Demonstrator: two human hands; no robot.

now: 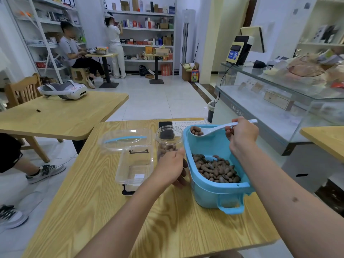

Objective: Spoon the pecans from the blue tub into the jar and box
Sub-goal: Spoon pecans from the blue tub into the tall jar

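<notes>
Already the jar [169, 144] holds a low layer of pecans at its bottom, so the filling has begun but is far from done; most of its height is bare. Beside it on the worktop [104, 211], to the left, the clear box [134, 165] lies with its hinged lid [126, 139] thrown back, and nothing shows inside it, so that half of the job looks untouched. The blue tub [214, 183] stands just to the right of the jar and carries a good heap of pecans [216, 169] at its near end, which suggests many more spoonfuls to go. The right hand [242, 135] pinches the handle of a white spoon [214, 129], fingers curled round it, and the bowl of the spoon, loaded with a few pecans, hangs over the tub's far left rim, close to the jar's mouth but not above it. The left hand [172, 165] curls around the lower side of the jar, thumb against the plastic, steadying it. Judging by this, the step in hand is carrying a spoonful across to the jar. A dark phone [165, 129] lies behind the jar.
</notes>
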